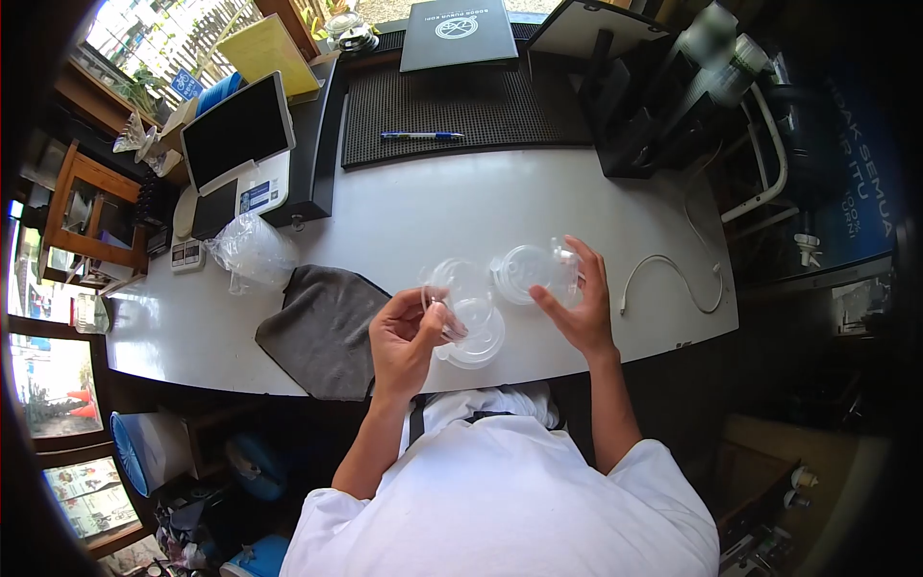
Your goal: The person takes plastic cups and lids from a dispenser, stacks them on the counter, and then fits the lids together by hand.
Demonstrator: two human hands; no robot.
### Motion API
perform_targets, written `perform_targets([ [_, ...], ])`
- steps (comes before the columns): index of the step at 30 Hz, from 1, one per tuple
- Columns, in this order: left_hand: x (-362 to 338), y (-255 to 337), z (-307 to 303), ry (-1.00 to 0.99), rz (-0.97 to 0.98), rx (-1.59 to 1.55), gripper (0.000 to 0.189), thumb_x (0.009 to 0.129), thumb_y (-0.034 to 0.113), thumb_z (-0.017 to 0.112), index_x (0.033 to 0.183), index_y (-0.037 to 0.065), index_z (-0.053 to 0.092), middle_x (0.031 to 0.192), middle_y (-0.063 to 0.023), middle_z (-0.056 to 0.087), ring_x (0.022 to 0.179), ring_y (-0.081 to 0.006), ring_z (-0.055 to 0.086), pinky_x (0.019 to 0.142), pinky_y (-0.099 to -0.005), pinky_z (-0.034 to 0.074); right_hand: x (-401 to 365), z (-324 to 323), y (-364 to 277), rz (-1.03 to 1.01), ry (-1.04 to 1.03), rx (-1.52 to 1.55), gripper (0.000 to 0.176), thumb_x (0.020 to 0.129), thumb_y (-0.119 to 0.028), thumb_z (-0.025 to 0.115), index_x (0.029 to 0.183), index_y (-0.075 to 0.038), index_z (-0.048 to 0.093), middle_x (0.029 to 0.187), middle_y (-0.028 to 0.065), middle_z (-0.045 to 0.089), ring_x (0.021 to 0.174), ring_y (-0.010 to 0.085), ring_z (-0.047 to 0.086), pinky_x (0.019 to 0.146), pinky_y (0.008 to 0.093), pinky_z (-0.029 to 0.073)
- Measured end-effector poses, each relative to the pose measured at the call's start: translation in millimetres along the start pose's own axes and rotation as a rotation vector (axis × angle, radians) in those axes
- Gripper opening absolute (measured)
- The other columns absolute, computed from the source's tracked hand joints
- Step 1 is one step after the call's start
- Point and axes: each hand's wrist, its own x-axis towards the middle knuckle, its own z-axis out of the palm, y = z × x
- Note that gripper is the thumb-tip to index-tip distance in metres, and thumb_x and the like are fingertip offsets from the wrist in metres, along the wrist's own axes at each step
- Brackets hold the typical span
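My left hand (409,332) pinches a clear plastic cup lid (463,281) at its left edge, tilted over the counter. Just below it, more round clear lids (473,344) lie in a small pile on the white counter (500,202), partly overlapped by the held lid. A second group of clear lids (525,273), nested together, is between the thumb and fingers of my right hand (582,303). The right thumb rests along their near edge while the fingers curve round the right side.
Beside my left wrist lies a grey cloth (327,332), with a crumpled clear plastic bag (255,252) behind it. A tablet register (237,139) stands at the left. At the back, a pen (421,135) and a dark menu folder (458,37) rest on a black mat (481,106). A white cable (663,260) curls at right.
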Motion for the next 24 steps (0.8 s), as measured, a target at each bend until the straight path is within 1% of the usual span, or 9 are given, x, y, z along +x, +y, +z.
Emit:
perform_targets([
  [2, 3, 0, -9, 0.041, 0.022, -0.061, 0.02, 0.097, 0.007, 0.061, 0.112, -0.006, 0.063, 0.084, -0.0105, 0.071, 0.075, -0.0147, 0.071, 0.073, -0.0317, 0.063, 8, 11, 3, -0.213, -0.016, -0.488, 0.085, 0.076, -0.04, 0.087, 0.143, -0.01, 0.045, 0.141, 0.0175, 0.044, 0.129, 0.0352, 0.049, 0.105, 0.0458, 0.046],
  [3, 3, -1, -13, 0.05, 0.03, -0.051, 0.019, 0.098, 0.008, 0.06, 0.112, -0.005, 0.063, 0.084, -0.0097, 0.071, 0.076, -0.0148, 0.071, 0.073, -0.0325, 0.064, 10, 19, 8, -0.202, -0.045, -0.582, 0.089, 0.073, -0.048, 0.088, 0.144, -0.013, 0.047, 0.139, 0.0176, 0.044, 0.131, 0.0369, 0.046, 0.105, 0.0482, 0.045],
  [6, 1, -4, -26, 0.098, 0.03, -0.032, 0.019, 0.098, 0.009, 0.06, 0.111, -0.004, 0.063, 0.084, -0.0091, 0.071, 0.076, -0.0149, 0.072, 0.072, -0.0328, 0.064, 10, 36, 21, -0.162, -0.13, -0.696, 0.089, 0.072, -0.052, 0.086, 0.144, -0.016, 0.049, 0.141, 0.0172, 0.042, 0.131, 0.0372, 0.044, 0.106, 0.0504, 0.043],
  [9, -4, -6, -34, 0.127, 0.04, -0.043, 0.019, 0.098, 0.01, 0.06, 0.111, -0.003, 0.063, 0.084, -0.0087, 0.071, 0.076, -0.0146, 0.072, 0.072, -0.0328, 0.064, 8, 45, 28, -0.146, -0.127, -0.732, 0.089, 0.073, -0.057, 0.083, 0.145, -0.018, 0.05, 0.14, 0.0168, 0.042, 0.13, 0.037, 0.043, 0.109, 0.053, 0.038],
  [12, -7, -11, -40, 0.16, 0.03, -0.054, 0.018, 0.098, 0.011, 0.061, 0.11, -0.003, 0.064, 0.084, -0.0089, 0.071, 0.075, -0.0146, 0.072, 0.072, -0.0327, 0.064, 9, 48, 35, -0.122, -0.124, -0.687, 0.085, 0.074, -0.057, 0.082, 0.144, -0.019, 0.052, 0.14, 0.0168, 0.041, 0.13, 0.037, 0.042, 0.109, 0.053, 0.037],
  [15, -8, -13, -42, 0.206, 0.029, -0.044, 0.018, 0.097, 0.008, 0.058, 0.109, -0.005, 0.062, 0.081, -0.0119, 0.069, 0.069, -0.0171, 0.072, 0.07, -0.0329, 0.065, 8, 46, 39, -0.181, -0.129, -0.684, 0.08, 0.076, -0.055, 0.081, 0.143, -0.022, 0.053, 0.142, 0.0166, 0.039, 0.133, 0.0373, 0.039, 0.11, 0.0528, 0.036],
  [18, -8, -13, -44, 0.214, 0.025, -0.026, 0.018, 0.097, 0.009, 0.058, 0.109, -0.005, 0.062, 0.08, -0.0121, 0.069, 0.069, -0.0168, 0.071, 0.069, -0.033, 0.065, 4, 44, 41, -0.331, -0.143, -0.788, 0.08, 0.075, -0.053, 0.083, 0.143, -0.024, 0.053, 0.144, 0.0154, 0.037, 0.137, 0.0369, 0.036, 0.112, 0.0519, 0.038],
  [24, -5, -17, -46, 0.202, -0.002, -0.021, 0.018, 0.098, 0.008, 0.057, 0.11, -0.005, 0.062, 0.08, -0.0123, 0.069, 0.068, -0.0165, 0.071, 0.068, -0.0321, 0.064, 3, 42, 45, -0.27, -0.187, -0.715, 0.078, 0.075, -0.05, 0.085, 0.142, -0.026, 0.054, 0.147, 0.0148, 0.034, 0.139, 0.0365, 0.034, 0.114, 0.0513, 0.037],
])
